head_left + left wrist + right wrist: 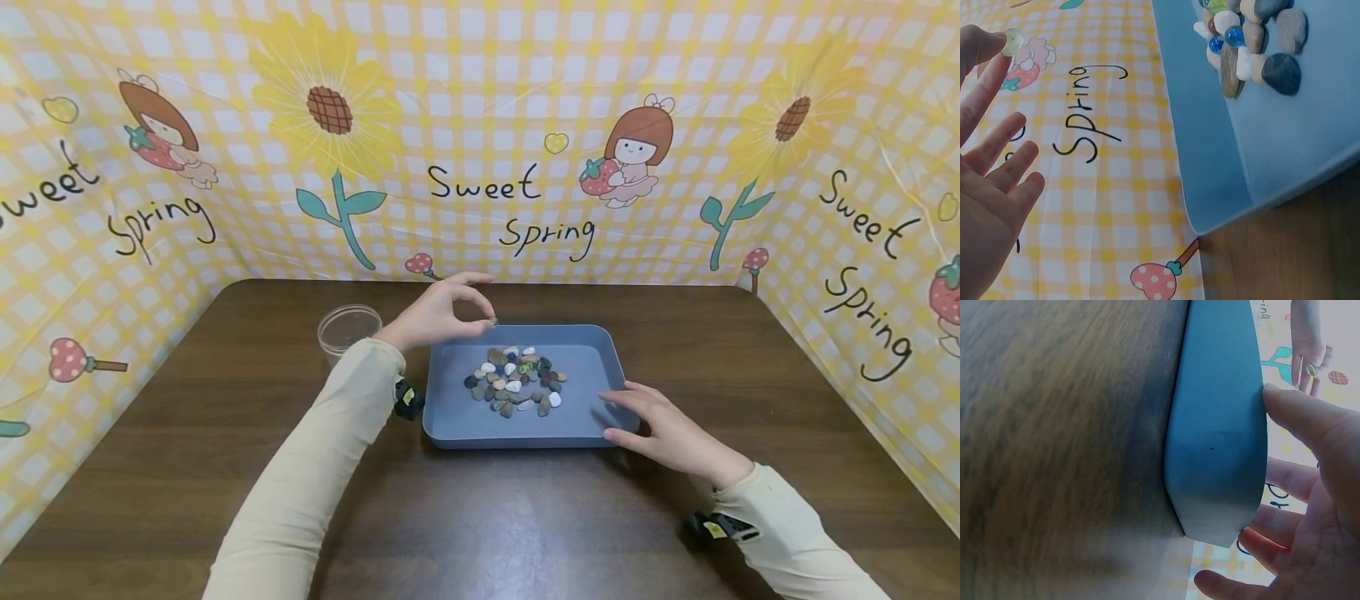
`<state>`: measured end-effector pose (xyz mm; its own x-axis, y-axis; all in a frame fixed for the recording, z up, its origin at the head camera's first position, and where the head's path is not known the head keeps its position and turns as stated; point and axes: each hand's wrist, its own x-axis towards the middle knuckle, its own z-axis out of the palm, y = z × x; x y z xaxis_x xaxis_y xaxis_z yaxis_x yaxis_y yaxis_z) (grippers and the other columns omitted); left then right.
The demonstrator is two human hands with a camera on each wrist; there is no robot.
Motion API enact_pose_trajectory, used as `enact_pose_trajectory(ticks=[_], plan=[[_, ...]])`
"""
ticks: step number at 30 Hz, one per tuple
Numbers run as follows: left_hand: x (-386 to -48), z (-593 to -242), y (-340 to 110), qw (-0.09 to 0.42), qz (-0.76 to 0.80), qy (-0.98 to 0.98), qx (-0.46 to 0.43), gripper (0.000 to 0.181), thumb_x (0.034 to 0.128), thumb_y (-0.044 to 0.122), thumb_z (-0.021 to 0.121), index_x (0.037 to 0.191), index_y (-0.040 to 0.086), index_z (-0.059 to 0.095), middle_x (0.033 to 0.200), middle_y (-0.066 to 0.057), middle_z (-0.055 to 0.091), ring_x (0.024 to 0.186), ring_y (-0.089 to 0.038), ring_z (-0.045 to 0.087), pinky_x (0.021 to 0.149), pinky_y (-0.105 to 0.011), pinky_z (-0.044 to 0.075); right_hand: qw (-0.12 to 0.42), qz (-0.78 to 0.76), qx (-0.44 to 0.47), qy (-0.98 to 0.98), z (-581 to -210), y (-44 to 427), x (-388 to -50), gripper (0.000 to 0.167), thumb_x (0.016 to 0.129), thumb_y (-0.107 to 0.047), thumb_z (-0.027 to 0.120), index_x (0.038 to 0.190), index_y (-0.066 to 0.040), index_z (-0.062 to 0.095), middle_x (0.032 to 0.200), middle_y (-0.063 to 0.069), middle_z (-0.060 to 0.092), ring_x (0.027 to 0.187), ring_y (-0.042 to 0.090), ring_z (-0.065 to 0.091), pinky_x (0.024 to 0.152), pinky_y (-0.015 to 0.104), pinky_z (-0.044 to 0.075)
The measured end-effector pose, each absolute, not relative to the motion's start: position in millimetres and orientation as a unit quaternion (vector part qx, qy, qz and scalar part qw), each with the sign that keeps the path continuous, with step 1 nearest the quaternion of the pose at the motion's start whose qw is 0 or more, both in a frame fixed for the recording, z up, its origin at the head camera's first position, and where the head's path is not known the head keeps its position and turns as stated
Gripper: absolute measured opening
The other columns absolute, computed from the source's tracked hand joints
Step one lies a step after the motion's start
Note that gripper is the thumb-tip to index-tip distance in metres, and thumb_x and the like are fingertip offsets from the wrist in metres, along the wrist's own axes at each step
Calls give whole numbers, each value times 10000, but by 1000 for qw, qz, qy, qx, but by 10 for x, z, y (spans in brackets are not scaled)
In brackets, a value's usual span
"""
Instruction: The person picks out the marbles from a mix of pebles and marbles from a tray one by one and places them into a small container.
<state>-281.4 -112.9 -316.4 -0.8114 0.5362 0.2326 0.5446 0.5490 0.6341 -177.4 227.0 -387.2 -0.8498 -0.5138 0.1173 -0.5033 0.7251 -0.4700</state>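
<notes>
A clear jar [346,333] stood left of the left hand [441,313], whose thumb and forefinger pinched a glass marble [1014,42]; being smooth, it might have slipped. Between the hands, pebbles [513,387] lay in a tray [588,371]. The right hand [666,427], loosely spread, gripped nothing at its rim.

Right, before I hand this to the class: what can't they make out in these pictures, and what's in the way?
Head view: the bottom of the clear jar, hidden by the left sleeve.
Head view: any pattern in the marble that the left hand pinches; too small.
Left wrist view: the rest of the pebbles, cut off by the top edge.
Right wrist view: the inside of the tray, hidden by its own wall.
</notes>
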Motion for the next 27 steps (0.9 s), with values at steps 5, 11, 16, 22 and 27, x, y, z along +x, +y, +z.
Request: enact_pose_trajectory(ticks=[5, 11, 16, 22, 27], plan=[[-2799, -3138, -1218, 10, -362, -883, -298, 80, 829, 195, 679, 895, 153, 696, 1458, -46, 411, 1392, -239, 319, 1075, -465, 361, 17, -252, -270, 929, -3863, 2268, -1764, 507, 885, -308, 627, 1303, -39, 527, 1318, 204, 542, 1324, 438, 321, 1018, 604, 342], [-2804, -3124, -1351, 15, -368, -884, -288, 90, 826, 183, 683, 903, 138, 701, 1462, -56, 402, 1390, -263, 313, 1081, -501, 336, 20, -254, -267, 929, -3858, 2267, -1762, 508, 887, -313, 624, 1304, -41, 525, 1324, 205, 537, 1326, 437, 316, 1021, 608, 338], [-2814, -3143, -1473, 31, -364, -886, -285, 112, 815, 154, 691, 917, 111, 706, 1458, -89, 408, 1383, -317, 315, 1086, -534, 312, 21, -253, -268, 929, -3862, 2269, -1763, 510, 889, -317, 621, 1306, -41, 524, 1326, 197, 539, 1330, 434, 315, 1025, 603, 337], [-2786, -3136, -1607, 40, -373, -888, -266, 113, 819, 170, 698, 918, 116, 705, 1446, -72, 426, 1396, -309, 295, 1106, -549, 268, 21, -254, -269, 929, -3858, 2266, -1766, 509, 888, -317, 622, 1300, -34, 528, 1319, 189, 548, 1331, 431, 317, 1028, 597, 339], [-2763, -3125, -1712, 30, -414, -879, -235, 144, 820, 176, 701, 931, 84, 700, 1468, -54, 392, 1433, -279, 221, 1131, -575, 188, 15, -254, -271, 928, -3857, 2271, -1760, 499, 888, -308, 624, 1294, -33, 533, 1309, 194, 555, 1322, 441, 327, 1020, 603, 343]])
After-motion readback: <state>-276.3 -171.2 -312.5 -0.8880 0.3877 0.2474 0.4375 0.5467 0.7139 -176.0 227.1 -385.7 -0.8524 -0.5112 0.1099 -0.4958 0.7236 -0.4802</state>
